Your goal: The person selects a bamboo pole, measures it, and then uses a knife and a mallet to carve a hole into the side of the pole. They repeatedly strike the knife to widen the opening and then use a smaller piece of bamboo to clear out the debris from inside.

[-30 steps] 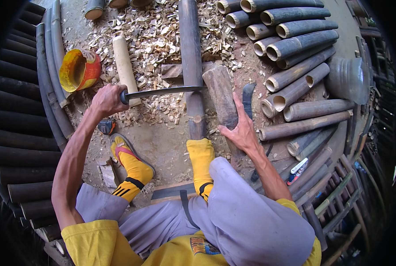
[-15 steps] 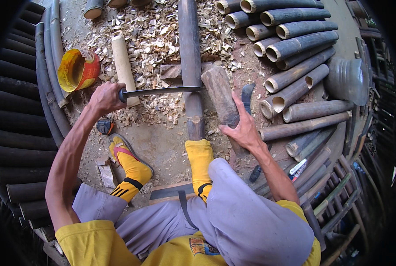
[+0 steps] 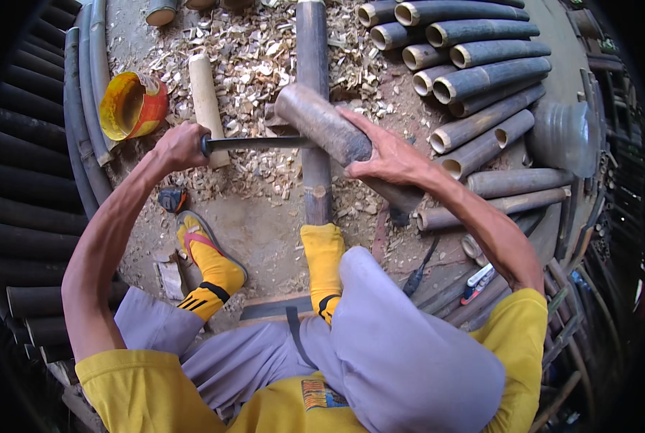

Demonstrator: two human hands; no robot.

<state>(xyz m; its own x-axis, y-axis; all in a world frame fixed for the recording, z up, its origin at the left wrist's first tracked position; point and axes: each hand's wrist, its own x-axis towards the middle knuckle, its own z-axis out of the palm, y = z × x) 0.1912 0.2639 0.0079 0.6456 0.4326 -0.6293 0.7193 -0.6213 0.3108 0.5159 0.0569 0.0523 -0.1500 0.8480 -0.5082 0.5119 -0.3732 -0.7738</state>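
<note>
My left hand (image 3: 181, 146) is closed round the dark handle of a long knife (image 3: 261, 143). The blade reaches rightward across a dark bamboo pole (image 3: 316, 175) that lies lengthwise in front of me, its near end against my yellow-socked foot (image 3: 324, 252). Thick and worn, a wooden club (image 3: 315, 115) is gripped in my right hand (image 3: 387, 155). It slants over the pole and hides the blade's far end, so I cannot tell whether they touch. A pale peeled stick (image 3: 207, 108) lies beyond my left hand.
Wood chips (image 3: 257, 72) cover the ground ahead. Cut bamboo tubes (image 3: 492, 79) are stacked at right, near a clear plastic container (image 3: 564, 137). Dark poles (image 3: 30, 195) line the left, beside a red-yellow tub (image 3: 131, 108). A tape measure (image 3: 172, 199) lies by my sandalled foot (image 3: 210, 249).
My right hand has swung the club leftward and up, from beside the pole to over the blade and pole. The knife stays across the pole, with my left hand barely shifted.
</note>
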